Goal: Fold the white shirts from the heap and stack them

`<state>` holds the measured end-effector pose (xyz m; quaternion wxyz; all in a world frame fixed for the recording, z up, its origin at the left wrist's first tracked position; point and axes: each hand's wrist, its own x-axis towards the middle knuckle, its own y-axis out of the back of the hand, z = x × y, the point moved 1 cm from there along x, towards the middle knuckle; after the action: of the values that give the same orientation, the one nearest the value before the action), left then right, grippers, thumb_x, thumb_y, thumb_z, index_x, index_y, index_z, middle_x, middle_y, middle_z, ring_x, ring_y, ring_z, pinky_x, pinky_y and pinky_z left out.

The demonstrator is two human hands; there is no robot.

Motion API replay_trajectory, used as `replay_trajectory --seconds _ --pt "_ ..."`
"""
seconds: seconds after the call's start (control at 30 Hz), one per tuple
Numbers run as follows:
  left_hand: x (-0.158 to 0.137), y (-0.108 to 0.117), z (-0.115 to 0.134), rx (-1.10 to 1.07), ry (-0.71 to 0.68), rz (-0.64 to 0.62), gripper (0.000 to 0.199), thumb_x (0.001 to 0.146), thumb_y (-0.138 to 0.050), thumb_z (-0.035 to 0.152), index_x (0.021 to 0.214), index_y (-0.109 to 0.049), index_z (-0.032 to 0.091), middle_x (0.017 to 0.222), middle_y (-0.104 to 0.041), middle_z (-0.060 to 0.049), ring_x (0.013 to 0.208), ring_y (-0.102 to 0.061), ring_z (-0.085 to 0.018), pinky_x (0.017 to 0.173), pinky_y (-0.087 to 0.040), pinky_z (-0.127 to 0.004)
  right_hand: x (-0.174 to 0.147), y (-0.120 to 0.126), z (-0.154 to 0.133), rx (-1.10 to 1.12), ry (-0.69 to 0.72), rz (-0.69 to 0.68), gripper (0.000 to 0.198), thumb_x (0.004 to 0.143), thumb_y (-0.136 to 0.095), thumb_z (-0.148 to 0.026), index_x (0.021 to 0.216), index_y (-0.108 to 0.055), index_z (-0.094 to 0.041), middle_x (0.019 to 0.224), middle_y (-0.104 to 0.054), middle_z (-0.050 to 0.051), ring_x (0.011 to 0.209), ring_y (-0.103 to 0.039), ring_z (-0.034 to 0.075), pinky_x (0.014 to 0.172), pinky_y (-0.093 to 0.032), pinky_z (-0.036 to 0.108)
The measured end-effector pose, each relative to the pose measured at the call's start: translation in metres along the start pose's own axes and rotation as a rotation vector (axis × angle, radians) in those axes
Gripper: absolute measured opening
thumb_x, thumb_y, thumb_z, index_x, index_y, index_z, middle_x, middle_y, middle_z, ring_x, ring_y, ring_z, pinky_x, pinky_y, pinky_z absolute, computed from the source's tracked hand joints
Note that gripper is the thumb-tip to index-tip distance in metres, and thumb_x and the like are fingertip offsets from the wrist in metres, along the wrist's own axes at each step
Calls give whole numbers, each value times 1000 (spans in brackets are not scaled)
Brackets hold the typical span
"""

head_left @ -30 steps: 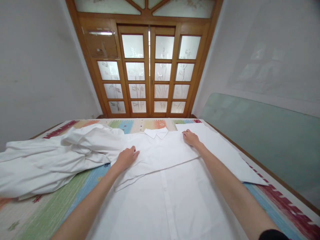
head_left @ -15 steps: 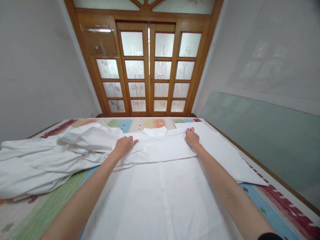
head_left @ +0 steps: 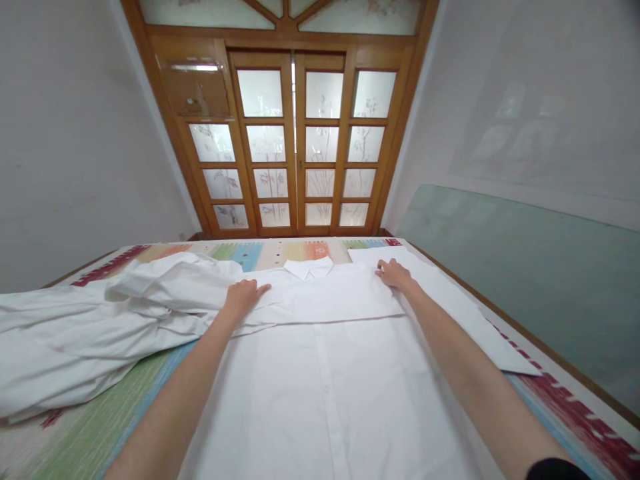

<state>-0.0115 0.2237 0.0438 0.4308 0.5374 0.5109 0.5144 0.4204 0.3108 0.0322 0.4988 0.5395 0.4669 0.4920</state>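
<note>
A white button-up shirt (head_left: 320,387) lies front side up, with its collar (head_left: 309,267) at the far end. One sleeve (head_left: 325,297) is folded flat across the chest. At the left shoulder my left hand (head_left: 243,297) rests on the cloth, its fingers curled into the fabric and its thumb stuck out. My right hand (head_left: 396,274) is at the far right end of the folded sleeve, fingertips pinched at its edge. What the curled fingers grip underneath is partly hidden.
Rumpled white cloth (head_left: 100,333) is heaped at the left. A flat white piece (head_left: 450,307) lies at the right. Everything rests on a striped, patterned bedspread (head_left: 135,400). A pale green panel (head_left: 525,267) leans along the right wall; wooden glazed doors (head_left: 295,147) stand behind.
My right hand has shifted slightly right at the sleeve's end, and the folded sleeve lies a little flatter. My left hand stays at the shoulder, its thumb more raised. The view has tilted slightly.
</note>
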Motion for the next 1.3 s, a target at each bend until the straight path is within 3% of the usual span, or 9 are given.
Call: replay_trajectory --seconds 0.23,0.37,0.53,0.7,0.93,1.07,1.13,1.23,1.3 --pt "-5 -12 1 6 21 36 61 96 -28 55 104 -67 9 95 -69 -21 95 -66 -35 78 -48 -40 -13 8 -15 1 -50 198 34 92 -40 -17 120 -58 -15 124 -55 18 118 -50 29 87 -45 37" --pt "-4 -12 2 6 19 29 61 97 -28 54 104 -68 8 95 -69 -22 95 -66 -36 78 -48 -40 -30 -6 -42 58 71 117 44 96 -30 -29 119 -61 -8 137 -51 21 130 -43 30 106 -34 41" --pt "-5 -11 2 18 36 40 61 97 -27 53 103 -68 9 95 -69 -23 95 -66 -35 78 -47 -39 -48 -31 -58 87 153 15 67 98 -24 -45 144 -32 3 153 -27 25 144 -23 31 115 -20 44" --pt "-5 -9 1 35 50 60 62 96 -28 55 102 -69 9 94 -69 -23 94 -66 -34 77 -47 -39 -53 -35 -45 79 225 -18 72 98 -23 -51 147 -27 2 155 -23 24 146 -19 28 117 -17 40" --pt "-5 -1 -2 -16 56 30 64 94 -32 59 102 -70 8 98 -68 -25 97 -65 -35 79 -46 -39 -50 -31 -11 50 111 -61 68 99 -18 -50 150 -26 -6 158 -18 18 146 -15 31 116 -15 48" --pt "-2 10 -6 -106 104 -45 67 91 -30 63 97 -71 10 102 -68 -24 101 -63 -34 80 -47 -38 -45 -23 15 136 98 -48 56 98 -29 -40 147 -36 -13 155 -29 17 144 -22 33 114 -18 55" --pt "-1 15 -9 -172 109 -112 66 90 -31 65 90 -72 13 100 -70 -22 100 -64 -33 79 -47 -36 -48 -18 26 206 97 -17 54 96 -34 -33 145 -39 -10 152 -35 19 142 -30 30 114 -23 49" --pt "-1 22 -14 -231 87 -168 62 88 -36 65 79 -72 15 96 -71 -19 96 -65 -32 76 -48 -34 -62 -15 35 256 184 -11 60 90 -43 -32 147 -36 -14 152 -38 13 139 -36 24 113 -30 39" --pt "-4 24 -16 -235 79 -184 56 86 -41 62 77 -71 15 94 -72 -18 94 -65 -31 75 -48 -34 -78 -16 36 271 318 14 72 82 -55 -35 148 -33 -15 153 -36 12 140 -33 26 113 -29 42"
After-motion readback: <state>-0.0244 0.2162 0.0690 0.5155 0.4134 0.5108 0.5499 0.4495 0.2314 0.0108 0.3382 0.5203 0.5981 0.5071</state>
